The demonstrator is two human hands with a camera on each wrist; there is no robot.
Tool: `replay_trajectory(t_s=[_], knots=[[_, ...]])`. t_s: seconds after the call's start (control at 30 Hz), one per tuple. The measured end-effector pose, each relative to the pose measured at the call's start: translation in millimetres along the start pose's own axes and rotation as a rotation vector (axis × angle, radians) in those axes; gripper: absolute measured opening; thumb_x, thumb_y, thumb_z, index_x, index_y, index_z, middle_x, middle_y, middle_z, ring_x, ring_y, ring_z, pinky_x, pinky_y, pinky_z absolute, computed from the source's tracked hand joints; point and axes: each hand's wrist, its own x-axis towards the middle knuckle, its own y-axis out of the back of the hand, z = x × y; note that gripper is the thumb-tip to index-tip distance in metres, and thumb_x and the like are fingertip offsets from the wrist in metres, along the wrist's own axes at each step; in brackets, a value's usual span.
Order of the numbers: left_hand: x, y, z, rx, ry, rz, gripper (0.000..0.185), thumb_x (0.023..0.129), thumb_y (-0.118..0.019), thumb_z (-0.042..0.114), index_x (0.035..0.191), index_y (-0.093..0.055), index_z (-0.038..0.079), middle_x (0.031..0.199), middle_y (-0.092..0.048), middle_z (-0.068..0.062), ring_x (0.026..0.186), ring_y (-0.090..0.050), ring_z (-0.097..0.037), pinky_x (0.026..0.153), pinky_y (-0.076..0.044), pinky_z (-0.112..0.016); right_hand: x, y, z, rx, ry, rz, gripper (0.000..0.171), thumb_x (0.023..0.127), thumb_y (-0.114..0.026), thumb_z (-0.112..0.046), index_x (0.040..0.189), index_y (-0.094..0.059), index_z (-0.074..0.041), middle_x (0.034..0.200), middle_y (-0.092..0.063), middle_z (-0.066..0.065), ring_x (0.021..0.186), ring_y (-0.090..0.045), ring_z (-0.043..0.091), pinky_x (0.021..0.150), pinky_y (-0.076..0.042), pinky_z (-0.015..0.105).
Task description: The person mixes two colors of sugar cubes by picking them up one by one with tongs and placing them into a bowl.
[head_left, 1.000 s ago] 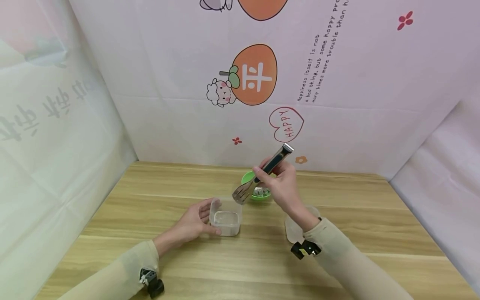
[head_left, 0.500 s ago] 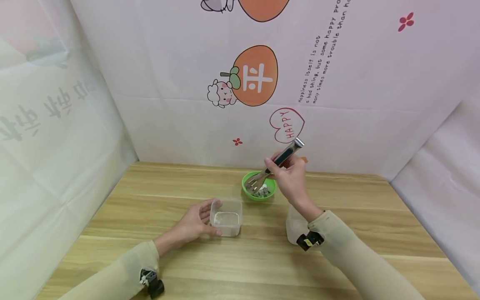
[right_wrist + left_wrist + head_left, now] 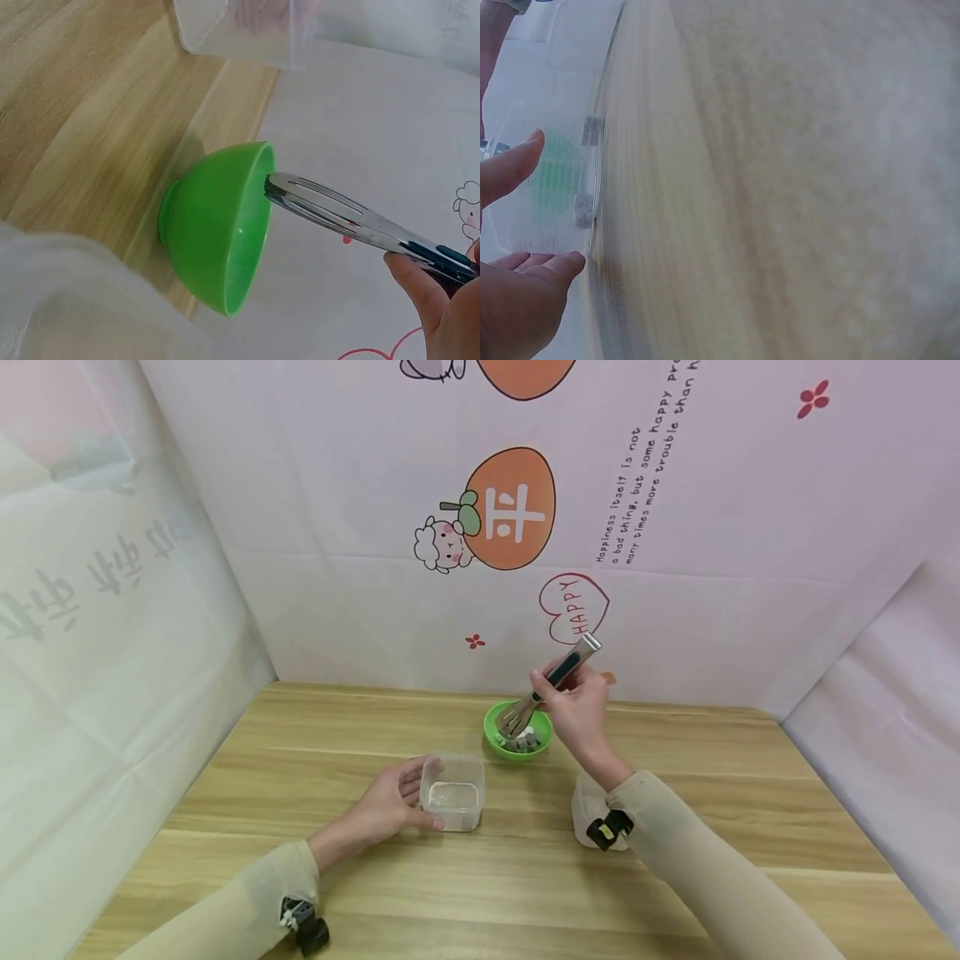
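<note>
My left hand (image 3: 386, 800) holds a clear plastic container (image 3: 467, 821) on the table, thumb on the near side and fingers at the far side. Two grey patches show low on that container in the left wrist view. In my right hand (image 3: 581, 710) is a pair of metal tongs (image 3: 567, 666) with dark handle grips. The slotted heads of the tongs point down into a green bowl (image 3: 487, 727). Grey cubes (image 3: 527, 742) and a white piece lie in the bowl. In the right wrist view, a small dark bit shows at the tongs' tips, right at the bowl's rim.
A second clear container (image 3: 585, 822) stands to the right, partly hidden under my right wrist. The wooden table (image 3: 480, 893) ends at a printed white cloth (image 3: 360, 635) close behind the bowl. More cloth hangs at both sides.
The tongs have gone from between the left container and the bowl to over the bowl, and their heads look closer together than half a second ago. My left hand and its container have stayed put.
</note>
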Motion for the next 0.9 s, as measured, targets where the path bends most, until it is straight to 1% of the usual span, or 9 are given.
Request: replay_trajectory(t_s=[0.07,0.17,0.27,0.37,0.43,0.6,0.73,0.8,0.9], knots=[[-0.2,0.0,-0.1,-0.001,-0.001,0.001,0.104,0.074,-0.092,-0.004,0.159,-0.033,-0.007,0.161,-0.041,-0.026,0.147,-0.040,-0.045,0.120,-0.039,-0.043,-0.5,-2.6,-1.3,-0.014,-0.005,-0.003,0.014,0.095,-0.076,0.000,0.094,-0.066,0.009,0.082,-0.067,0.019,0.069,-0.063,0.024,0.052,-0.062,0.026],[-0.2,-0.1,-0.6,-0.001,0.002,0.004,0.104,0.073,-0.092,-0.004,0.159,-0.034,-0.007,0.161,-0.041,-0.026,0.147,-0.040,-0.045,0.120,-0.039,-0.043,-3.9,-5.3,-12.4,-0.035,0.001,-0.005,0.012,0.095,-0.074,0.004,0.092,-0.065,0.011,0.081,-0.066,0.021,0.067,-0.061,0.023,0.051,-0.058,0.020],[0.1,0.1,-1.6,0.003,0.004,0.007,0.104,0.073,-0.093,-0.003,0.160,-0.034,-0.006,0.161,-0.040,-0.026,0.147,-0.040,-0.045,0.120,-0.039,-0.044,-8.1,-5.5,-26.2,-0.051,0.017,-0.005,0.012,0.095,-0.073,0.005,0.091,-0.064,0.012,0.079,-0.067,0.020,0.064,-0.058,0.016,0.049,-0.050,0.013],[0.8,0.1,-2.3,0.002,0.007,0.008,0.104,0.073,-0.093,-0.003,0.160,-0.035,-0.005,0.161,-0.040,-0.026,0.147,-0.040,-0.045,0.119,-0.040,-0.044,-9.9,-5.2,-32.7,-0.054,0.024,-0.001,0.012,0.094,-0.073,0.005,0.090,-0.064,0.012,0.078,-0.067,0.020,0.062,-0.056,0.010,0.049,-0.048,0.012],[0.9,0.2,-2.5,0.000,0.006,0.007,0.104,0.073,-0.093,-0.003,0.160,-0.034,-0.005,0.161,-0.040,-0.026,0.147,-0.040,-0.045,0.119,-0.040,-0.044,-7.7,-5.5,-25.8,-0.049,0.024,0.003,0.012,0.095,-0.074,0.004,0.090,-0.065,0.011,0.078,-0.067,0.020,0.061,-0.056,0.009,0.049,-0.048,0.012],[0.7,0.6,-2.1,-0.003,0.003,0.002,0.104,0.073,-0.093,-0.004,0.160,-0.034,-0.005,0.161,-0.040,-0.026,0.147,-0.040,-0.045,0.120,-0.039,-0.045,-1.8,-5.4,-4.3,-0.033,0.017,0.006,0.013,0.096,-0.075,0.001,0.092,-0.066,0.009,0.080,-0.066,0.019,0.064,-0.060,0.018,0.050,-0.053,0.015],[0.6,0.7,-1.7,0.001,0.001,-0.001,0.104,0.074,-0.093,-0.003,0.160,-0.034,-0.005,0.161,-0.040,-0.026,0.147,-0.040,-0.046,0.120,-0.039,-0.045,-4.7,-2.1,-3.6,0.004,0.039,-0.018,0.015,0.096,-0.077,-0.004,0.092,-0.066,0.005,0.081,-0.067,0.016,0.067,-0.063,0.023,0.054,-0.061,0.024],[0.4,1.0,-1.4,0.002,0.001,-0.002,0.104,0.074,-0.092,-0.003,0.160,-0.033,-0.006,0.161,-0.040,-0.027,0.147,-0.040,-0.046,0.120,-0.039,-0.045,-6.6,-0.7,-4.6,0.013,0.061,-0.031,0.015,0.095,-0.079,-0.006,0.091,-0.067,0.003,0.081,-0.068,0.014,0.068,-0.064,0.022,0.054,-0.061,0.025],[0.0,1.0,-0.9,-0.009,0.006,-0.003,0.105,0.074,-0.092,-0.004,0.160,-0.032,-0.006,0.162,-0.038,-0.027,0.148,-0.039,-0.045,0.120,-0.038,-0.045,-9.8,0.6,-9.5,0.020,0.091,-0.054,0.014,0.095,-0.078,-0.005,0.091,-0.067,0.002,0.081,-0.068,0.013,0.068,-0.065,0.021,0.055,-0.061,0.025]])
